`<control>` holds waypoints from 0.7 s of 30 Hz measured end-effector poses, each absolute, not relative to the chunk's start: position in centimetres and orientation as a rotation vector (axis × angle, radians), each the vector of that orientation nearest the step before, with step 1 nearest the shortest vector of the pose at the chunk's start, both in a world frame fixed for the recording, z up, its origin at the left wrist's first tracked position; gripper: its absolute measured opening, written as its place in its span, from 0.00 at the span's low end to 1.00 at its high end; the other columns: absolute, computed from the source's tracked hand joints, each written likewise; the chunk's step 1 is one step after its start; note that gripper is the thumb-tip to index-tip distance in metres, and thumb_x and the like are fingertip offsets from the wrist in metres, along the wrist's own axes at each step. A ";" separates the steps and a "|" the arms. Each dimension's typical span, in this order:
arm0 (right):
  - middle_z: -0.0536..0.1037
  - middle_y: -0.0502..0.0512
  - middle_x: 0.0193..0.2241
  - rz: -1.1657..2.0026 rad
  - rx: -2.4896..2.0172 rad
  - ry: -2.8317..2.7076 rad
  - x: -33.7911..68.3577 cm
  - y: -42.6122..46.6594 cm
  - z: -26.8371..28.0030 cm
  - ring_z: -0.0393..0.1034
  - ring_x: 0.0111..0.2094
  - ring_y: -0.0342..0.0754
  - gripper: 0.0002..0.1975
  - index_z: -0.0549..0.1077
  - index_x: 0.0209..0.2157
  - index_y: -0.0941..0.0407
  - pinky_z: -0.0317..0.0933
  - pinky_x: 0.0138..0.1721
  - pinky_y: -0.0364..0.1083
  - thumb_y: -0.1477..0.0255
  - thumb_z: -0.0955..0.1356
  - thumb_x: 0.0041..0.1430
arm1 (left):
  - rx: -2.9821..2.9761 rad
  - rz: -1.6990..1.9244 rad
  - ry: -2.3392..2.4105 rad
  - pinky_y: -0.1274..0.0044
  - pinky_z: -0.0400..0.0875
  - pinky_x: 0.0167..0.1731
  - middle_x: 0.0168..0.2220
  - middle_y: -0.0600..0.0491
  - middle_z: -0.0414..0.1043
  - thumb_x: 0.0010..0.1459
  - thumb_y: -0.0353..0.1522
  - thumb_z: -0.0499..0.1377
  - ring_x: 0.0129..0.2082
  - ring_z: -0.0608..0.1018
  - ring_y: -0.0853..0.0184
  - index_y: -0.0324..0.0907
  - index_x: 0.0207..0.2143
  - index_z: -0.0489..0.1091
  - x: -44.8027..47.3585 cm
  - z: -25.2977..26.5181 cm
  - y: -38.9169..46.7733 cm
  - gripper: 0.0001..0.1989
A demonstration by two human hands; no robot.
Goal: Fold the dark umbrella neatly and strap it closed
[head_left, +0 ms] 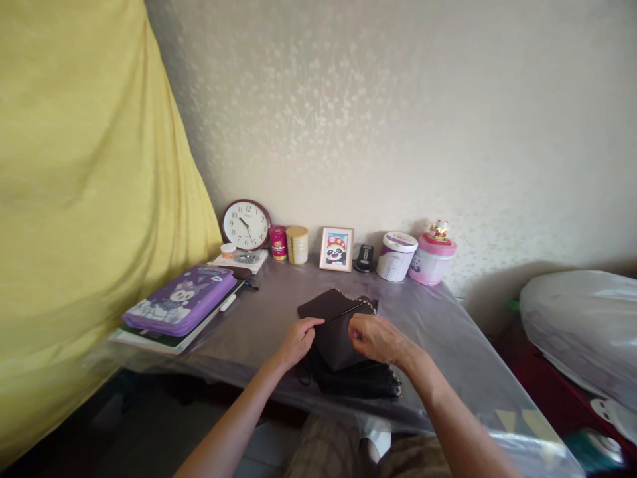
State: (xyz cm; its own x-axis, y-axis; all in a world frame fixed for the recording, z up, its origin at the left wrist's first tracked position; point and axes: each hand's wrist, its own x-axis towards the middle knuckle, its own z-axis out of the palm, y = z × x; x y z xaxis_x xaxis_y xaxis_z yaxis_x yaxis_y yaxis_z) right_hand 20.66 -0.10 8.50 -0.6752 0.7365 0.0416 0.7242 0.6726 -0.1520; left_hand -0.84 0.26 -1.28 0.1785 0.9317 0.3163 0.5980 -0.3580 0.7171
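Observation:
A black bag, seemingly of soft cloth with a light-and-dark patterned trim or chain along its right side, lies near the front edge of the table. My left hand pinches its upper layer at the left, thumb and forefinger pressed together. From those fingertips a thin dark line, perhaps an edge or a cord, runs up to the right. Curled into a fist, my right hand is over the bag's right part; whatever its fingers hold is hidden. The bag's lower layer hangs close to the table edge.
Plastic sheeting covers the table. At left lie a purple case and books. Along the wall stand a clock, a pink can, a yellow-lidded jar, a framed panda picture, a stapler-like black object and two tubs.

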 end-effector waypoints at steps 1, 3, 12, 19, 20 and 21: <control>0.72 0.51 0.30 0.202 -1.231 -2.758 20.7 -0.1 8.8 0.65 0.31 0.43 0.07 0.69 0.31 0.56 0.55 0.32 0.41 0.78 0.62 0.51 | 2.024 1.030 1.389 0.75 0.62 0.51 0.47 0.52 0.72 0.53 0.26 0.44 0.48 0.71 0.69 0.41 0.45 0.70 -1.0 -1.2 -0.1 0.21; 0.72 0.50 0.32 0.265 -1.219 -2.770 20.9 -0.3 9.0 0.65 0.31 0.42 0.07 0.69 0.32 0.55 0.55 0.32 0.41 0.77 0.63 0.50 | 2.020 1.020 1.323 0.73 0.59 0.54 0.48 0.51 0.71 0.50 0.25 0.44 0.50 0.70 0.69 0.41 0.46 0.70 -1.4 -1.1 -0.6 0.23; 0.71 0.56 0.35 0.140 -1.255 -2.899 20.2 -0.9 6.8 0.66 0.36 0.48 0.07 0.71 0.28 0.56 0.57 0.36 0.44 0.80 0.66 0.45 | 1.982 1.027 1.347 0.71 0.59 0.55 0.49 0.52 0.70 0.49 0.24 0.45 0.51 0.69 0.67 0.43 0.46 0.70 -1.3 -1.2 -1.0 0.24; 0.72 0.53 0.30 -0.047 -1.284 -2.676 20.8 0.5 8.7 0.64 0.33 0.46 0.08 0.69 0.31 0.54 0.53 0.33 0.43 0.79 0.62 0.50 | 2.067 0.977 1.250 0.70 0.56 0.56 0.54 0.49 0.64 0.47 0.24 0.51 0.55 0.65 0.64 0.42 0.52 0.64 -1.7 -1.2 -1.1 0.27; 0.72 0.53 0.29 -0.090 -1.286 -2.649 20.7 0.7 9.0 0.64 0.32 0.46 0.07 0.69 0.31 0.54 0.52 0.33 0.43 0.78 0.62 0.51 | 2.083 0.976 1.245 0.69 0.56 0.56 0.55 0.48 0.63 0.49 0.27 0.54 0.55 0.65 0.63 0.42 0.53 0.62 -1.5 -1.1 -1.1 0.27; 0.72 0.53 0.28 -0.124 -1.271 -2.637 20.5 0.8 9.2 0.64 0.32 0.46 0.06 0.69 0.31 0.54 0.52 0.33 0.43 0.78 0.62 0.52 | 2.087 0.988 1.249 0.68 0.56 0.56 0.55 0.48 0.63 0.50 0.30 0.55 0.55 0.65 0.62 0.42 0.54 0.62 -1.3 -1.0 -1.0 0.26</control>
